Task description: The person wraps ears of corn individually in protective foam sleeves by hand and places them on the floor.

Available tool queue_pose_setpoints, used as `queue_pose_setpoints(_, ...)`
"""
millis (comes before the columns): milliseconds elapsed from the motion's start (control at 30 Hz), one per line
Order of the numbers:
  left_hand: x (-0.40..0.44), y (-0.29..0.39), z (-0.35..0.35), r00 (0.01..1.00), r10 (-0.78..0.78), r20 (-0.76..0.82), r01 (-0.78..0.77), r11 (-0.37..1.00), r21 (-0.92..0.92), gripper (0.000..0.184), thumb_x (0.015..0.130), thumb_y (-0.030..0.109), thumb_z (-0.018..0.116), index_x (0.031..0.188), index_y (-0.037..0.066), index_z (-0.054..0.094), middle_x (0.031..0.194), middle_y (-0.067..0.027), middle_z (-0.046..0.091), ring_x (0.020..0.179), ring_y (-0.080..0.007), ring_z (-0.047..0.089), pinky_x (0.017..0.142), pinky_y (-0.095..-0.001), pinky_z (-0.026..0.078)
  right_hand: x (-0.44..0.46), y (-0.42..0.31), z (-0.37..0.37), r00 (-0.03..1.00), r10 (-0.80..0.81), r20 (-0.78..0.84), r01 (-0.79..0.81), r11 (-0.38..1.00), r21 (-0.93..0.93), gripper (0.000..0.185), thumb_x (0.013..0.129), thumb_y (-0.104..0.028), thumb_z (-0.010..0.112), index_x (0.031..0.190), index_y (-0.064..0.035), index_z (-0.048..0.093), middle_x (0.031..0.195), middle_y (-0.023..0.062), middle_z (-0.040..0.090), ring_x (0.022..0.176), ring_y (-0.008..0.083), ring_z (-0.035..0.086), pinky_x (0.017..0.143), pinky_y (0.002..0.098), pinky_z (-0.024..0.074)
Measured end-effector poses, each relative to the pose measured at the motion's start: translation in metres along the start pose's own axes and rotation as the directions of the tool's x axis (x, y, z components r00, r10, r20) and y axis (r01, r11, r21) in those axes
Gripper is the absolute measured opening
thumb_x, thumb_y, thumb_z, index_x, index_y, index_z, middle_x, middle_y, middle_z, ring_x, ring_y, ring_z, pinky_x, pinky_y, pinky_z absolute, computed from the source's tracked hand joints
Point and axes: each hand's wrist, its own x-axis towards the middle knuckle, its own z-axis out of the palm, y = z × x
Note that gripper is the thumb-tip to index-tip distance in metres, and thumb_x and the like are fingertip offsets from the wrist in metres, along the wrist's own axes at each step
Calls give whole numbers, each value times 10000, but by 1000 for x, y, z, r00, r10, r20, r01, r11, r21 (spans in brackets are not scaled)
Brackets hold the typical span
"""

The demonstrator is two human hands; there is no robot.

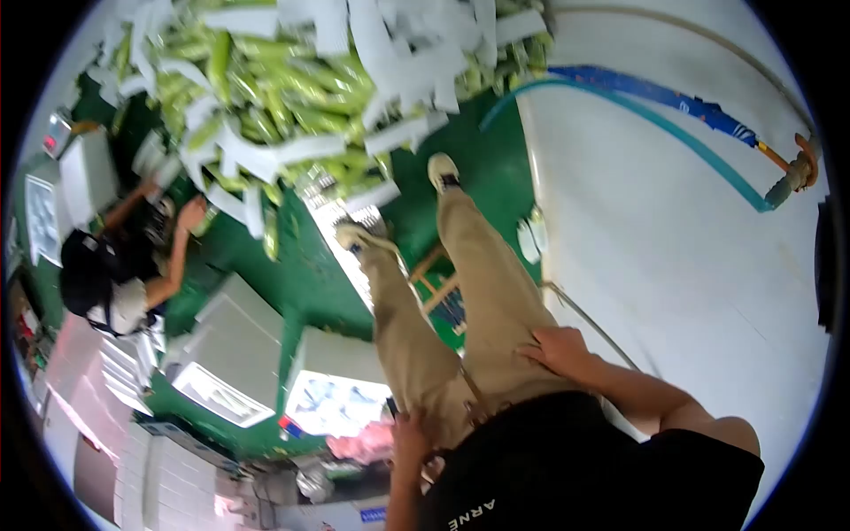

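Observation:
My left hand (pixel 414 435) is down at my left hip, against my khaki trousers (pixel 496 274). A small dark object (pixel 392 407) shows beside its fingers; whether the hand grips it cannot be made out. On my right thigh lies my right hand (pixel 563 352), its fingers loosely extended on the cloth and holding nothing. Beyond my shoes is a big heap of long green vegetables (pixel 274 84), mixed with white strips (pixel 283 152). Neither hand touches the heap.
A co-worker (pixel 115 274) sits at the left, a hand near a green vegetable. White boxes (pixel 235 350) and another white box (pixel 341 372) stand on the green floor (pixel 310 292). Blue and teal hoses (pixel 673 146) hang along the white wall (pixel 673 265). A wooden frame (pixel 434 283) lies behind my legs.

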Motion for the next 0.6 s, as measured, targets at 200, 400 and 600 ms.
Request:
queue_pose_setpoints(200, -36, -25, 117, 891, 131, 435, 151, 818, -555, 287, 931, 267, 525, 1128, 119, 670, 1067, -188, 688, 1018, -351, 660, 860, -457, 519, -7, 66, 42, 758, -28, 651, 54, 998, -20, 367, 859, -496, 601, 951, -156, 706, 930, 148, 686, 993, 314, 646, 867, 465, 490)
queue_pose_setpoints(400, 125, -74, 233, 953, 131, 274, 119, 670, -733, 330, 929, 252, 546, 1209, 99, 630, 1117, -207, 667, 1036, -355, 649, 882, -446, 515, 203, 106, 62, 556, -674, -486, 605, 729, -319, 265, 780, -362, 747, 1026, -268, 724, 1179, 10, 625, 1294, 326, 470, 988, 646, 376)
queue_pose_setpoints(600, 363, -98, 198, 992, 77, 99, -41, 946, -322, 335, 923, 244, 556, 1214, 95, 627, 1129, -206, 660, 1044, -357, 643, 891, -448, 511, 375, 198, 190, -397, -618, -679, 770, 178, -613, 326, 776, -309, 773, 1097, -279, 723, 1354, 22, 562, 1396, 277, 379, 1118, 660, 196)
